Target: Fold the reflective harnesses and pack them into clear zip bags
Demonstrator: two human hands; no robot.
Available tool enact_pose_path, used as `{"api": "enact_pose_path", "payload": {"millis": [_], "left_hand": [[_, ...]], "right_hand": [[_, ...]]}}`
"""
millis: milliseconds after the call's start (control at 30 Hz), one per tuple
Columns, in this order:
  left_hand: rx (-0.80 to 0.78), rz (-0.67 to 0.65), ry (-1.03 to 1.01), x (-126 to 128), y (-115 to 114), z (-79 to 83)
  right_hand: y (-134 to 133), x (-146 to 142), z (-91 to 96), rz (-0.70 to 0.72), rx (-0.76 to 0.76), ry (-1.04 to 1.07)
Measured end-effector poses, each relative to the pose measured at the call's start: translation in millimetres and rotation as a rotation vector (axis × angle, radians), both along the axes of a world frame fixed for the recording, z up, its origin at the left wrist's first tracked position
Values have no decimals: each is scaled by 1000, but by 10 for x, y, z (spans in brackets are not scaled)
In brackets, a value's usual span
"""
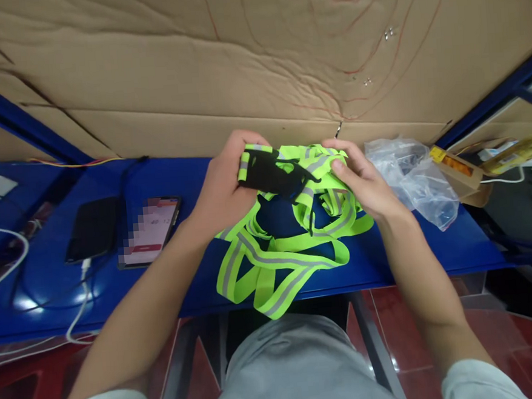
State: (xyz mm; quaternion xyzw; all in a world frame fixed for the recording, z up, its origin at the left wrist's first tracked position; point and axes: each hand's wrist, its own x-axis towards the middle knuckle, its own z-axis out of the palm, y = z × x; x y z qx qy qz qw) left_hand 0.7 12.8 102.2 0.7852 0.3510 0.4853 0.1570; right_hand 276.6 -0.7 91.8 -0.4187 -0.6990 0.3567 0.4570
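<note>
A tangle of neon yellow-green reflective straps with a grey stripe lies on the blue table, some loops hanging over its front edge. My left hand is closed on a strap end with a black patch, perhaps a hook-and-loop piece or buckle. On the other side, my right hand grips a bunched part of the same straps between thumb and fingers. Both hands hold the bundle slightly above the table. Some fingers of each hand are hidden behind the straps.
On the blue table, a dark phone with a white cable and a lit phone lie to the left. A clear plastic bag and a small cardboard box sit at right. A cardboard wall stands behind.
</note>
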Motion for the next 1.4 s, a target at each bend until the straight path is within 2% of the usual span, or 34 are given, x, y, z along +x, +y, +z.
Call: {"api": "enact_pose_path", "payload": {"millis": [133, 200, 267, 367, 433, 500, 567, 633, 667, 767, 833, 900, 967, 1033, 1100, 1167, 1233, 1333, 1400], "left_hand": [[-7, -90, -227, 156, 121, 174], [-29, -125, -387, 254, 163, 266], [-64, -152, -534, 348, 186, 350], [-45, -169, -730, 435, 197, 459], [-85, -203, -817, 426, 205, 514], [-289, -332, -805, 357, 227, 543], [-555, -574, -706, 258, 271, 535], [-733, -788, -602, 178, 334, 483], [-774, -846, -556, 158, 369, 441], [-831, -870, -473, 178, 475, 277], [-856, -936, -463, 222, 527, 172], [-876, -1031, -468, 254, 542, 113], [-880, -1091, -485, 267, 505, 128], [-852, -1071, -520, 272, 416, 212], [-789, -984, -492, 287, 292, 325], [-678, -852, -428, 326, 171, 412], [-532, -732, -399, 383, 93, 443], [-365, -614, -362, 451, 80, 415], [-280, -553, -348, 463, 102, 396]], "right_hand": [[-4, -86, -3, -107, 324, -130], [-36, -146, 108, -107, 394, -97], [-69, -225, 280, -16, 389, -95], [-69, -372, 553, 87, 274, -129], [-16, -459, 676, 96, 165, -6], [71, -510, 727, 137, 59, 190], [170, -523, 718, 162, -25, 360], [256, -515, 672, 166, -117, 436], [290, -510, 647, 164, -158, 457], [348, -492, 597, 180, -273, 470], [360, -464, 606, 232, -330, 525], [363, -407, 642, 337, -398, 607], [358, -331, 690, 481, -461, 653], [338, -278, 731, 603, -500, 660], [294, -298, 756, 638, -451, 698], [232, -411, 765, 530, -329, 719], [166, -579, 763, 340, -162, 708], [105, -770, 749, 100, 29, 655], [105, -785, 741, 14, 75, 591]]}}
